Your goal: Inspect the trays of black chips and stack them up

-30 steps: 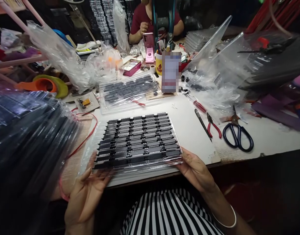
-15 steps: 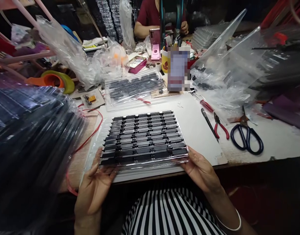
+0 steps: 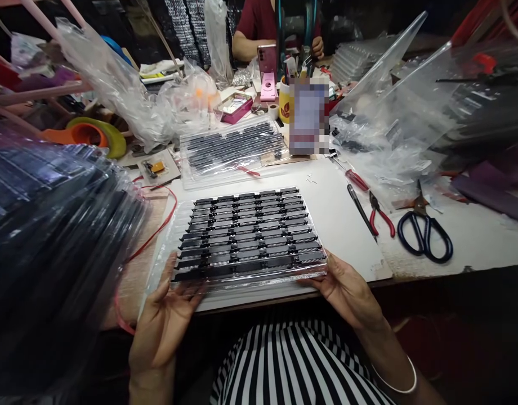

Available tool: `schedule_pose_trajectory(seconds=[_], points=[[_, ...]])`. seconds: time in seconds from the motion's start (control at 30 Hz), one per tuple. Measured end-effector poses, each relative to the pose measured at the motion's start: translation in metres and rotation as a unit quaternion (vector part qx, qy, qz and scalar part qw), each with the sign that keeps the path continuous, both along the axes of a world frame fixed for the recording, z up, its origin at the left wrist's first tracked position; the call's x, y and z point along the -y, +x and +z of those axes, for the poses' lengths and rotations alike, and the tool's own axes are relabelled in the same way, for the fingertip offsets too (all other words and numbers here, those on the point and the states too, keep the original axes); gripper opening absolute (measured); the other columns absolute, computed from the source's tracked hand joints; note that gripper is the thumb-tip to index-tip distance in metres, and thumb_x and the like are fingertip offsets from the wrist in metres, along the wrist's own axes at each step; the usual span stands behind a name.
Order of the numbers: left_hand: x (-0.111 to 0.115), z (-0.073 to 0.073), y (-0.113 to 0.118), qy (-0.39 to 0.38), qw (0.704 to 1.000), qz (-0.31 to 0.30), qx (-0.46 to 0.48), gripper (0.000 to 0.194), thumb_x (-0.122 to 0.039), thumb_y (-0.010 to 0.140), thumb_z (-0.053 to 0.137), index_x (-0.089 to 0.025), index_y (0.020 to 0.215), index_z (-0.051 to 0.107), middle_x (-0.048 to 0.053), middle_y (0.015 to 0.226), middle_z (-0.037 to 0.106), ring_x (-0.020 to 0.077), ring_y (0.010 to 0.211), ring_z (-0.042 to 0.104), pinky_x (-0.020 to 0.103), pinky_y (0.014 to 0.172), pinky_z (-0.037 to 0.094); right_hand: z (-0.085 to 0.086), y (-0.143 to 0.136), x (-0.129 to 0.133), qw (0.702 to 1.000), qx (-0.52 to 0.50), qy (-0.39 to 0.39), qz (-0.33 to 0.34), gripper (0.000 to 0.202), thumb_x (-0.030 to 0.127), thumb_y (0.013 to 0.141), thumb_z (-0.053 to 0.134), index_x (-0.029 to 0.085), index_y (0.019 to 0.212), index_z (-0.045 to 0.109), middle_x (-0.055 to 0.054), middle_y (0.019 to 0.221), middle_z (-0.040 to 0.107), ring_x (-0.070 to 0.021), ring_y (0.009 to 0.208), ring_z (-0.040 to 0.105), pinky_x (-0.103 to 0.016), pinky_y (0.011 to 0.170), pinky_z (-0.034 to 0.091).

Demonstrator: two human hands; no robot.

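A clear plastic tray [image 3: 250, 233] filled with rows of black comb-like strips lies over the white board near the table's front edge. My left hand [image 3: 166, 315] grips its near left corner, thumb on the side and fingers under the edge. At the near right corner my right hand [image 3: 347, 287] holds the tray in the same way, fingers partly hidden beneath it. Behind it lies a second clear tray [image 3: 233, 147] with dark strips, a small red-handled tool resting on it.
Right of the tray lie a screwdriver [image 3: 356, 179], a black pen-like tool [image 3: 360, 208], red pliers [image 3: 381, 216] and blue-handled scissors [image 3: 425, 236]. Stacked wrapped trays [image 3: 65, 242] crowd the left. A phone on a pink stand [image 3: 268, 87] and a person [image 3: 253, 34] are across the table.
The view has shifted slightly. Both hands keep their hold on the tray, whose near edge looks tilted a little differently.
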State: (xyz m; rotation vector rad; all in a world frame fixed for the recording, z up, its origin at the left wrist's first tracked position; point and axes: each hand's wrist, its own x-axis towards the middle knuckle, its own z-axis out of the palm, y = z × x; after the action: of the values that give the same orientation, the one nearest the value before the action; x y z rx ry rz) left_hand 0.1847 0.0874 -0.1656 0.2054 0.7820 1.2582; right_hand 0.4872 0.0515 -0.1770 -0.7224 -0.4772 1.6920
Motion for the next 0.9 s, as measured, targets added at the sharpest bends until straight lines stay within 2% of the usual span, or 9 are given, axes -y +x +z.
schedule_pose_trajectory(seconds=[0.13, 0.27, 0.47, 0.6, 0.73, 0.9], points=[[0.0001, 0.0031, 0.002, -0.009, 1.0, 0.002, -0.023, 0.049, -0.017, 0.094, 0.031, -0.032, 0.141, 0.036, 0.007, 0.125, 0.062, 0.0216, 0.106, 0.063, 0.045, 0.091, 0.05, -0.0031, -0.0015, 0.0013, 1.0, 0.021, -0.002, -0.007, 0.036, 0.03, 0.099, 0.036, 0.014, 0.108, 0.067, -0.01, 0.105, 0.07, -0.0203, 0.097, 0.063, -0.038, 0.093, 0.049], [0.0023, 0.0013, 0.0005, 0.018, 0.997, -0.022, -0.067, 0.049, -0.017, 0.095, 0.032, -0.033, 0.141, 0.036, 0.008, 0.123, 0.064, 0.0221, 0.105, 0.063, 0.045, 0.091, 0.05, -0.0031, -0.0021, 0.0019, 0.999, 0.029, -0.008, -0.018, 0.035, 0.031, 0.098, 0.038, 0.016, 0.105, 0.069, -0.009, 0.103, 0.07, -0.0194, 0.096, 0.064, -0.037, 0.092, 0.049], [0.007, -0.0019, -0.0042, 0.062, 0.983, -0.058, -0.164, 0.05, -0.019, 0.094, 0.035, -0.031, 0.143, 0.033, 0.012, 0.101, 0.073, 0.024, 0.094, 0.068, 0.044, 0.084, 0.054, 0.002, -0.0017, 0.0013, 0.998, 0.049, -0.003, -0.026, 0.031, 0.032, 0.097, 0.042, 0.018, 0.104, 0.068, -0.007, 0.102, 0.071, -0.0191, 0.097, 0.064, -0.037, 0.092, 0.049], [0.0056, -0.001, -0.0037, 0.052, 0.987, -0.051, -0.146, 0.05, -0.017, 0.094, 0.036, -0.031, 0.142, 0.035, 0.01, 0.104, 0.072, 0.0227, 0.094, 0.068, 0.044, 0.086, 0.053, 0.0043, 0.0005, -0.0021, 0.996, 0.084, 0.008, -0.032, 0.029, 0.036, 0.095, 0.046, 0.019, 0.1, 0.069, -0.007, 0.102, 0.07, -0.0197, 0.101, 0.062, -0.037, 0.093, 0.048], [0.0037, -0.0013, -0.0031, 0.058, 0.99, -0.049, -0.118, 0.05, -0.014, 0.093, 0.037, -0.03, 0.14, 0.038, 0.012, 0.11, 0.07, 0.0224, 0.093, 0.068, 0.042, 0.086, 0.054, 0.0021, -0.0016, -0.0051, 0.99, 0.123, 0.015, -0.067, 0.028, 0.04, 0.093, 0.05, 0.021, 0.098, 0.07, -0.006, 0.099, 0.071, -0.0211, 0.101, 0.062, -0.038, 0.093, 0.049], [0.0043, -0.0019, -0.0034, 0.048, 0.991, -0.048, -0.115, 0.051, -0.015, 0.092, 0.039, -0.03, 0.141, 0.038, 0.012, 0.102, 0.072, 0.0237, 0.092, 0.069, 0.041, 0.084, 0.055, -0.0046, -0.0081, -0.0049, 0.979, 0.167, 0.013, -0.119, 0.03, 0.047, 0.089, 0.053, 0.022, 0.093, 0.07, -0.006, 0.093, 0.071, -0.0236, 0.1, 0.063, -0.038, 0.087, 0.052]])
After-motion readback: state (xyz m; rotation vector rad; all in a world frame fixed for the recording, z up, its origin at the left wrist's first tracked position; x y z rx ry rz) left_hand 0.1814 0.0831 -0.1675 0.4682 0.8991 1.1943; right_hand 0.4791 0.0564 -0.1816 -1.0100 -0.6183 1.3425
